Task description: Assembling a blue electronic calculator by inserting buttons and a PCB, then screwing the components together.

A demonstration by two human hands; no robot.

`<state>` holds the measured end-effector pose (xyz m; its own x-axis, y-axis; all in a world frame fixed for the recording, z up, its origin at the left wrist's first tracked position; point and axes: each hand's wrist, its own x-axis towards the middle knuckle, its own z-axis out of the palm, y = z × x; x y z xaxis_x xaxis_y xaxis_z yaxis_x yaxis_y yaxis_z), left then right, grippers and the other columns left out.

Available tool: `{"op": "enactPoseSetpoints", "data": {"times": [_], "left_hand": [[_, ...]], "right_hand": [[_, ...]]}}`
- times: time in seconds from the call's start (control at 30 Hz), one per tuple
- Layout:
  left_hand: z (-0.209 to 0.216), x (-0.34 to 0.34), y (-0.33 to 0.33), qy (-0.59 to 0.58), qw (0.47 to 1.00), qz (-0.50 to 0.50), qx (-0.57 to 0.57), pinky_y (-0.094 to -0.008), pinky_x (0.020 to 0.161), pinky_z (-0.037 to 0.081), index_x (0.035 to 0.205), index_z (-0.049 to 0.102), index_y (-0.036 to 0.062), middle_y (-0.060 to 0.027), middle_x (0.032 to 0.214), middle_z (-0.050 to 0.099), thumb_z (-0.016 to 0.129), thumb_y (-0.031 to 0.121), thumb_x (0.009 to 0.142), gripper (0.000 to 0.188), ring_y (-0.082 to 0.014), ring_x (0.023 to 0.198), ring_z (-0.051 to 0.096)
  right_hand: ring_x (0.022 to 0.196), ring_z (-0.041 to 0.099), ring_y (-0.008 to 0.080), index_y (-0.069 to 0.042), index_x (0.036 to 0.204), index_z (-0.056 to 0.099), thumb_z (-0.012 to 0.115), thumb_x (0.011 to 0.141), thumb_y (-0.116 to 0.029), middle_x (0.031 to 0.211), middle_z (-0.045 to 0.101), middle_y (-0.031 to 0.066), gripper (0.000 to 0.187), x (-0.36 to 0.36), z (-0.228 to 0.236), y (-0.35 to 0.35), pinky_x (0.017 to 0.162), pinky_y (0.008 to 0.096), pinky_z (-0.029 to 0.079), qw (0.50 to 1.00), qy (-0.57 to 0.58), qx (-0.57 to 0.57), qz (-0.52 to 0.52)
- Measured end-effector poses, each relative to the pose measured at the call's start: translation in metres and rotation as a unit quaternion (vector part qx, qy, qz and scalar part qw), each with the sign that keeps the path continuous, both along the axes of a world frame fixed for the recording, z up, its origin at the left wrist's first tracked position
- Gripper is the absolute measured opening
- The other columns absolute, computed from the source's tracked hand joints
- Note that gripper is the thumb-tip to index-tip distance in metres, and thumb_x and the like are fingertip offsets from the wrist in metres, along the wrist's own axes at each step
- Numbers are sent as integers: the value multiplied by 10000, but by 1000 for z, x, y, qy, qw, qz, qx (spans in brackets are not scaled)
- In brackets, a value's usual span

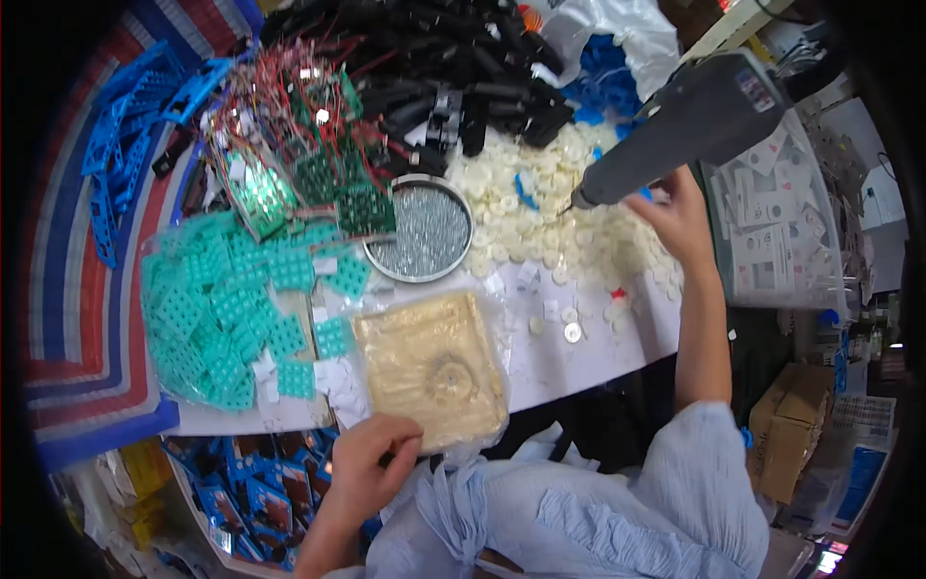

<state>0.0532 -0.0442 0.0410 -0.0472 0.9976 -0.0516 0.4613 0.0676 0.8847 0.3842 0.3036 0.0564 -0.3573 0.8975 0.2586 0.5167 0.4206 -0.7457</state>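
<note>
My left hand point(371, 461) rests with curled fingers at the near left corner of a tan pad point(400, 338) in clear plastic, which has a round raised mark on it. Whatever may be inside those fingers is hidden. On the right, my right hand point(683, 220) reaches over a heap of cream plastic discs point(540, 227). Its thumb shows, but a dark grey electric screwdriver point(666, 135) covers most of the fingers, and I cannot tell whether they grip it. The screwdriver slants down to the left, its tip above the discs. A bit of blue shows beside those fingers.
A round tin of small metal screws point(422, 232) stands mid-table. Teal button pads point(222, 309) lie left, below wired green circuit boards point(318, 179). Black plastic housings point(434, 68) pile up behind. Blue frames point(125, 135) lie far left; a clear bin point(772, 217) stands right.
</note>
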Motion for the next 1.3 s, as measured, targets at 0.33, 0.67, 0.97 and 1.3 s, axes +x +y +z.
{"op": "enactPoseSetpoints", "data": {"times": [0.33,0.67,0.97,1.3], "left_hand": [[-15,53,60,-361,910,-57,-198,-209,559,432,1105,666,-15,-21,843,691,525,187,1065,249,-55,677,603],[0,4,54,-238,894,-202,-322,-244,490,404,689,665,38,5,581,615,551,281,1059,457,-55,509,537],[-5,7,43,83,995,-63,12,-365,627,510,977,671,39,-120,932,690,730,241,902,223,-232,729,654],[-40,16,27,313,904,-233,174,-454,993,437,1247,664,4,-110,1343,622,736,361,853,537,-257,1305,563]], "right_hand": [[705,625,251,-46,1167,651,837,781,-136,857,608,110,438,-90,-18,-222,624,354,502,975,18,-105,193],[757,641,253,-32,1061,693,833,775,-91,935,663,104,324,-114,-3,-180,646,337,521,926,17,39,376],[697,657,298,-41,858,606,779,816,-92,788,632,110,185,-118,-33,-191,593,394,522,961,-139,29,236],[680,647,321,-54,910,636,757,838,-122,761,627,98,157,-128,-45,-183,587,422,504,949,-190,48,249]]}}
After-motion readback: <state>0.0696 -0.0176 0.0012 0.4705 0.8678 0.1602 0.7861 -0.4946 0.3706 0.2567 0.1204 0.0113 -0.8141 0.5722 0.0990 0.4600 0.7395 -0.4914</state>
